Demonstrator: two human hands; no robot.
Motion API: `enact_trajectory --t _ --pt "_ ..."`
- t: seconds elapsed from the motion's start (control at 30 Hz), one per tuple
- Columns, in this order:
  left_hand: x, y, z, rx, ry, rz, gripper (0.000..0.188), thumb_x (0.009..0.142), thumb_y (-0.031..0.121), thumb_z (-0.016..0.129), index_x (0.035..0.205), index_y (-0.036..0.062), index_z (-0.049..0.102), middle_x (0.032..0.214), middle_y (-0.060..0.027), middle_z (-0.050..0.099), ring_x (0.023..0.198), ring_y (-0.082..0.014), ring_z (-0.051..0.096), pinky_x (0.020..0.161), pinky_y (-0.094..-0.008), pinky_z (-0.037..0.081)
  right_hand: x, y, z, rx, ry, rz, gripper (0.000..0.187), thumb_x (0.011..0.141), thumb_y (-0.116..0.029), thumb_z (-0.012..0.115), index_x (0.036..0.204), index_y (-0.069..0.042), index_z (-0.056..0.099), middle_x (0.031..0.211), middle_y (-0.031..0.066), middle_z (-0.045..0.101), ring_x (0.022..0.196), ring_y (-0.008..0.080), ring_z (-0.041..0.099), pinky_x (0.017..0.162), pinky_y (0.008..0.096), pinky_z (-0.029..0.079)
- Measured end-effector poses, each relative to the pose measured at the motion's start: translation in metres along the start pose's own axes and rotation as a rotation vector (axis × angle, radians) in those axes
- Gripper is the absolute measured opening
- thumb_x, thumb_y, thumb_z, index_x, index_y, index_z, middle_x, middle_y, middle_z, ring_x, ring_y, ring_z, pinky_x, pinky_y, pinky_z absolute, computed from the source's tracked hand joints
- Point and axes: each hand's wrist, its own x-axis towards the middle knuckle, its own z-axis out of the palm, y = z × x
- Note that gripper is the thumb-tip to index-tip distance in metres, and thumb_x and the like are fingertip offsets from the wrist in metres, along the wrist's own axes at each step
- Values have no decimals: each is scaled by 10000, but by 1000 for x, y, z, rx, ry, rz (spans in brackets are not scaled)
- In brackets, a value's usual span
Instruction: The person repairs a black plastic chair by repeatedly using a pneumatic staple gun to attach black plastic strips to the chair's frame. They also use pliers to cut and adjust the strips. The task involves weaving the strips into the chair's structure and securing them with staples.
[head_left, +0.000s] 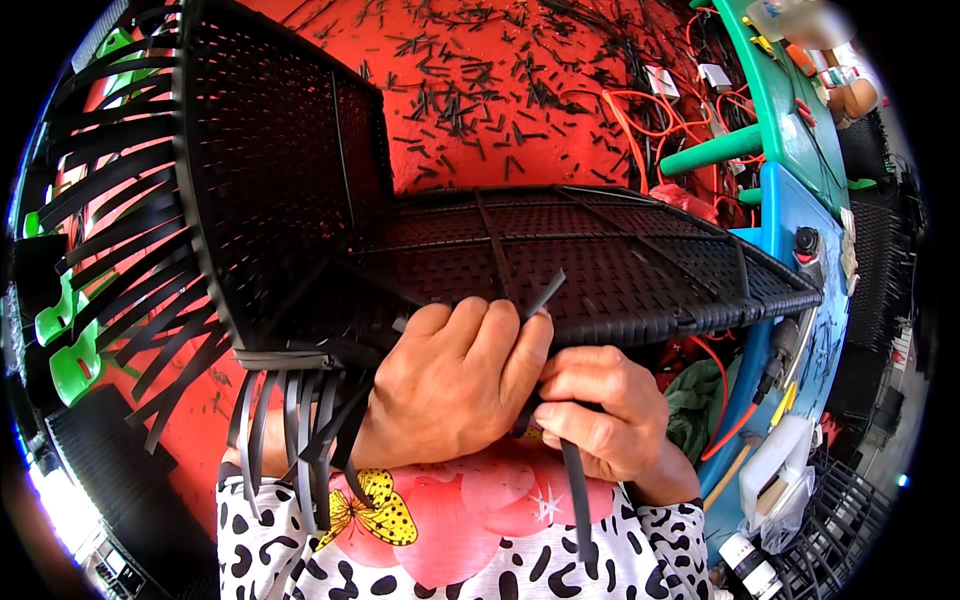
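A large black woven wicker piece [620,265], seemingly a seat with a raised side panel, lies in front of me. My left hand [455,375] is closed at its near edge, and a short end of flat black strip [545,293] juts out beside its thumb. Close beside it, my right hand [605,408] pinches a flat black plastic strip [578,500] whose tail hangs down in front of my shirt. Whether both ends belong to one strip, I cannot tell. Several loose strips [305,430] dangle over my left forearm, and more fan out from the panel's left edge [130,220].
Black strip offcuts [470,90] litter the red floor [430,160]. On the right stand a green stool [790,110] and a blue one [800,220] bearing a tool and a white box [780,475]. An orange cord [725,435] hangs nearby. Green chairs [75,360] are at left.
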Motion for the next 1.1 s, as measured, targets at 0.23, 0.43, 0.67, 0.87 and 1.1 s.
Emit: enact_trajectory --t 0.23,0.43,0.67,0.87,1.1 --pt "6 -6 4 21 63 21 310 675 78 634 968 -19 620 760 -87 591 665 -202 614 513 -289 403 0 17 -6 230 -7 23 316 576 -26 773 864 -2 644 834 102 603 752 268 647 590 303 562" --pt "3 -3 8 19 97 -10 313 673 80 638 971 -17 621 777 -94 600 671 -200 614 518 -278 395 -2 21 -8 274 -51 23 248 597 -57 759 823 -21 665 835 100 603 756 259 649 578 286 564" --pt "5 -7 6 -2 87 26 344 671 80 636 993 -37 605 811 -126 601 670 -223 613 528 -299 420 1 17 -8 200 -47 -23 265 602 -72 728 840 3 637 856 130 604 758 291 647 605 344 569" --pt "6 -14 4 -84 161 -47 375 676 108 648 1013 -36 567 853 -157 575 691 -297 599 572 -380 479 10 7 6 111 55 -4 193 763 -44 704 904 44 605 854 183 599 761 341 649 627 375 552" --pt "24 -30 10 -34 351 -47 340 612 107 726 916 69 578 797 -78 548 716 -278 588 602 -369 487 21 3 17 303 333 82 164 960 -92 511 915 61 549 872 156 581 779 247 603 633 316 490"
